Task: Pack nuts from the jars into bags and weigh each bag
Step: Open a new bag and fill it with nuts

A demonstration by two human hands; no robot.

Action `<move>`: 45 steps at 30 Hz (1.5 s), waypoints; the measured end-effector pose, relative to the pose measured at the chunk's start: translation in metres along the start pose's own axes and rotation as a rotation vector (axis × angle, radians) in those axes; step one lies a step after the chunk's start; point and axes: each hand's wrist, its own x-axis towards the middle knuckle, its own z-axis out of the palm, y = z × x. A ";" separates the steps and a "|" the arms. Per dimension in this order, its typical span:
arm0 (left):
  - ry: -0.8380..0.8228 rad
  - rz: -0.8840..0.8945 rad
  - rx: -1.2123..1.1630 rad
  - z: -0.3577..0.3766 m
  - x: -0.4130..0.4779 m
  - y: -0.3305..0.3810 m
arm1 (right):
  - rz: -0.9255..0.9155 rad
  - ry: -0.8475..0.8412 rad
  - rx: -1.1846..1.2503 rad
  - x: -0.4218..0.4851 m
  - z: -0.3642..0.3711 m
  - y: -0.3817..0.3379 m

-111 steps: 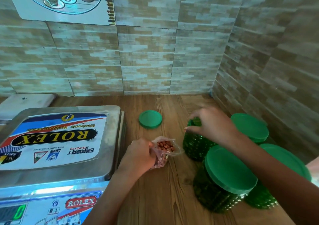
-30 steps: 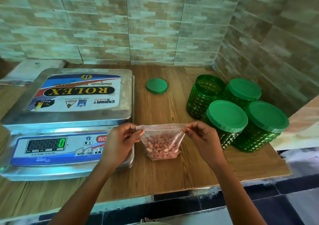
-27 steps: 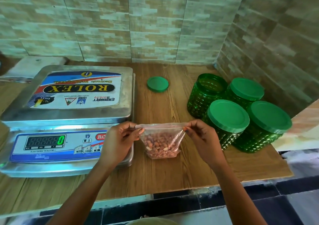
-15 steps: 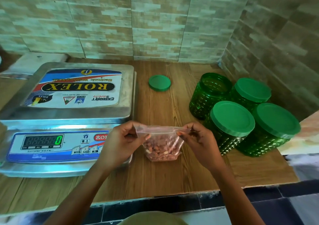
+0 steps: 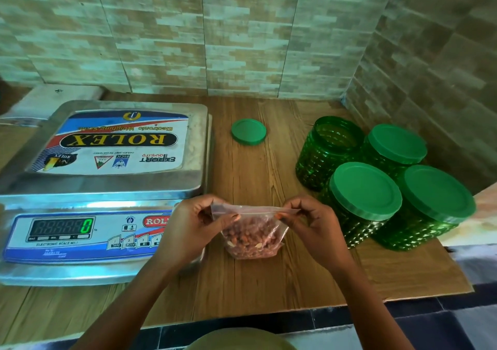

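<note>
**Closing up before the weighing**

Nearest the person, the left hand [image 5: 193, 228] and right hand [image 5: 314, 228] each hold a top corner of a small clear bag [image 5: 252, 239]. The grip is narrow on both sides, with thumb and fingertips pinched on the plastic and the mouth pulled taut between them. Reddish nuts [image 5: 250, 242] fill the lower part. The bag sits low over the wooden surface [image 5: 255, 282], just beside the front corner of the scale [image 5: 107, 161]. Whether its bottom touches the wood I cannot tell.

I judge that the mouth is being closed, with the weighing not yet done, and the risks lie in that closing. If the strip is not pressed shut along its whole length, a gap could let nuts spill when the bag is tipped or laid on the pan. A nut caught in the seam would do the same. The thin plastic could also slip from a corner pinch and drop, scattering nuts toward the near edge.

To the left, the scale's display [image 5: 61, 227] reads zero. To the right, three lidded jars [image 5: 365, 188] cluster with an open jar [image 5: 328, 150] at the far left of the group. A careless elbow could knock it over. Its loose lid [image 5: 248, 132] lies farther back, well apart from it, before the tiled wall [image 5: 242, 40].
</note>
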 end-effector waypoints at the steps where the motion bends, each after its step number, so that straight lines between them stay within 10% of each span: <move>1: 0.003 0.011 0.001 0.000 0.000 0.001 | -0.006 -0.001 0.002 0.000 0.000 0.000; 45: 0.030 0.355 0.319 0.010 0.006 0.005 | -0.217 -0.181 -0.593 0.021 0.003 -0.021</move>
